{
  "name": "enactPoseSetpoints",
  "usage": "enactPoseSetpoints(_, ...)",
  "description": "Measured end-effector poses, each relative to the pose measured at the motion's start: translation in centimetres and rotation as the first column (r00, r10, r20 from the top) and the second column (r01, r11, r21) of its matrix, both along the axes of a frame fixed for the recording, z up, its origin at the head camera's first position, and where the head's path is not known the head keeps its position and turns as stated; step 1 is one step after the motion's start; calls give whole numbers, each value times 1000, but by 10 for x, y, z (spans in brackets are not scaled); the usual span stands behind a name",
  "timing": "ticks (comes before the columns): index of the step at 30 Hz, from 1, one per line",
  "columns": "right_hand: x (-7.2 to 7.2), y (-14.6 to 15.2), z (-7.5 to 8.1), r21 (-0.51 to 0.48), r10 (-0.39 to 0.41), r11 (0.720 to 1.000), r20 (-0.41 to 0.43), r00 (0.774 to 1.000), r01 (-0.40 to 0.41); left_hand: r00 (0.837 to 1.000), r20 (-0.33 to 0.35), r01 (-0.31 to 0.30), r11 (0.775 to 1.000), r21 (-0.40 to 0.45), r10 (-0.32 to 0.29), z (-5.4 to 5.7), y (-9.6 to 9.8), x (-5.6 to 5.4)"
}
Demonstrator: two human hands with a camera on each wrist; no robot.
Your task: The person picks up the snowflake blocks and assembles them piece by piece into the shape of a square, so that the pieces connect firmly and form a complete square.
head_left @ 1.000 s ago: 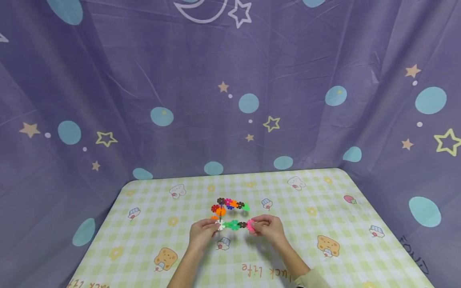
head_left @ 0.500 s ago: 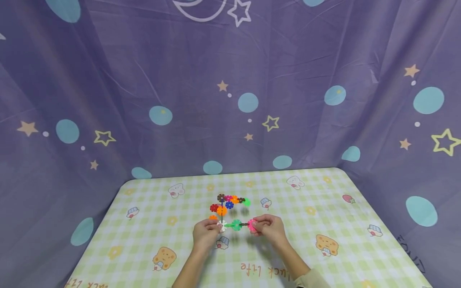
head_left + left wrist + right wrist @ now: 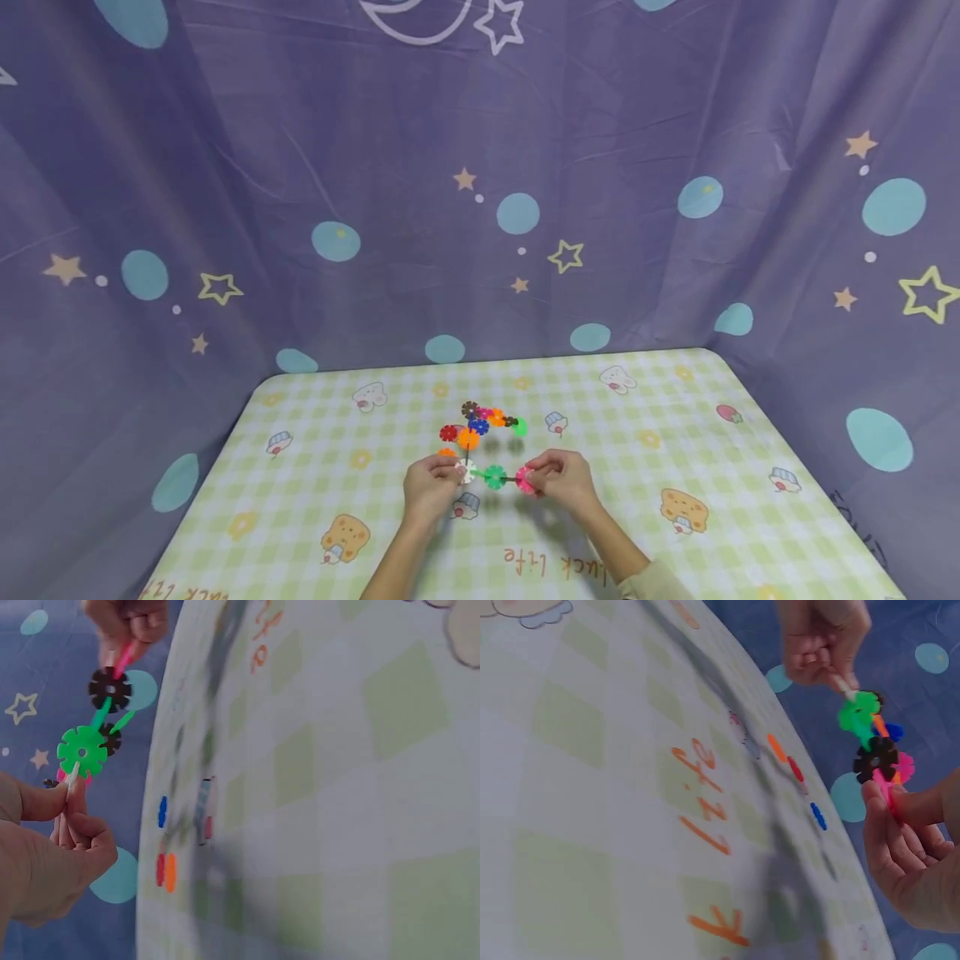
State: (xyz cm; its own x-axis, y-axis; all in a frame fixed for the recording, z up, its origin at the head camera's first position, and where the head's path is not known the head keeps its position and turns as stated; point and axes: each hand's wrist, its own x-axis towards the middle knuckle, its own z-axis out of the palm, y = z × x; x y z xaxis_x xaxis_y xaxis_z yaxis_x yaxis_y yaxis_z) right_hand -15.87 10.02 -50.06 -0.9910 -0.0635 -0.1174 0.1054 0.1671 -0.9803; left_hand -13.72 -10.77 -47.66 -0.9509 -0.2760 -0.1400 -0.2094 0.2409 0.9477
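Near the middle of the head view, my left hand (image 3: pixel 431 490) pinches a white snowflake building disc (image 3: pixel 467 472) between thumb and fingers. My right hand (image 3: pixel 564 483) grips a pink disc (image 3: pixel 527 480) at the right end of the same chain. A teal-green disc (image 3: pixel 494 477) and an edge-on brown disc (image 3: pixel 110 690) link the two. From the white end the chain bends away through an orange disc (image 3: pixel 468 439) to a brown disc (image 3: pixel 471 409), then right to a bright green disc (image 3: pixel 520 427). Shadows fall on the tablecloth below the raised chain.
Loose discs lie on the checked tablecloth (image 3: pixel 315 467): an orange one (image 3: pixel 776 747), a red one (image 3: pixel 795 769) and a blue one (image 3: pixel 819 816). A purple curtain (image 3: pixel 420 292) with stars and dots hangs behind and at both sides of the table.
The chain has shifted slightly right and tilted, its far part rising in view. The brown disc beside the pink one has turned from face-on to edge-on. Both hands keep their grip.
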Motion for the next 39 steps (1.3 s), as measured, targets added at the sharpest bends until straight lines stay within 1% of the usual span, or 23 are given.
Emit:
enactPoseSetpoints(2,2,0,-2,-20,-2,1000,24,1000,3,1000,-16,13,1000,-7,-14,3,0,-2)
enactPoseSetpoints(5,6,1,-4,-104,-1,995,67,998,8,999,-34,34,999,-9,-34,7,-1,-4)
enactPoseSetpoints(8,6,4,-3,-211,55,977,137,989,-25,998,-40,56,998,5,-56,7,-4,-5)
enactPoseSetpoints(10,4,10,-2,-258,122,963,183,975,-72,996,-34,80,996,40,-78,6,-7,-6)
enactPoseSetpoints(12,1,17,0,-293,202,947,238,950,-128,994,-26,111,990,83,-109,4,-10,-7)
enactPoseSetpoints(13,0,20,1,-305,245,938,261,934,-161,992,-17,123,986,109,-122,3,-11,-7)
enactPoseSetpoints(15,-2,26,2,-343,334,912,295,895,-227,989,-2,144,973,181,-146,0,-14,-8)
enactPoseSetpoints(17,-2,29,2,-382,405,882,321,856,-274,987,16,151,954,258,-160,-3,-15,-8)
enactPoseSetpoints(18,-2,30,2,-399,434,868,324,840,-295,986,26,151,942,300,-166,-5,-16,-9)
enactPoseSetpoints(19,-2,30,2,-408,455,858,322,830,-312,985,33,149,928,341,-170,-7,-16,-10)
enactPoseSetpoints(20,-1,30,1,-413,469,850,315,825,-326,984,36,149,915,376,-175,-9,-17,-10)
enactPoseSetpoints(22,0,28,1,-405,470,851,302,829,-335,983,43,141,892,430,-177,-12,-17,-11)
enactPoseSetpoints(23,1,26,1,-395,463,855,293,837,-335,983,43,138,883,448,-176,-13,-17,-12)
enactPoseSetpoints(26,3,21,1,-351,413,883,272,869,-310,987,39,121,870,478,-159,-17,-17,-11)
enactPoseSetpoints(29,4,15,4,-301,340,918,261,904,-258,991,29,97,862,498,-129,-18,-16,-9)
enactPoseSetpoints(31,4,11,7,-258,273,943,247,930,-209,993,24,89,865,494,-116,-17,-14,-6)
enactPoseSetpoints(33,4,6,10,-216,203,964,225,953,-154,992,20,102,882,461,-125,-17,-9,-2)
enactPoseSetpoints(35,4,-1,13,-179,130,979,198,971,-94,988,18,130,899,417,-151,-15,-3,1)
enactPoseSetpoints(37,4,-7,14,-154,74,987,171,982,-48,983,13,163,910,382,-182,-14,4,5)
enactPoseSetpoints(39,4,-13,13,-139,36,990,144,989,-16,981,13,178,917,357,-195,-12,11,7)
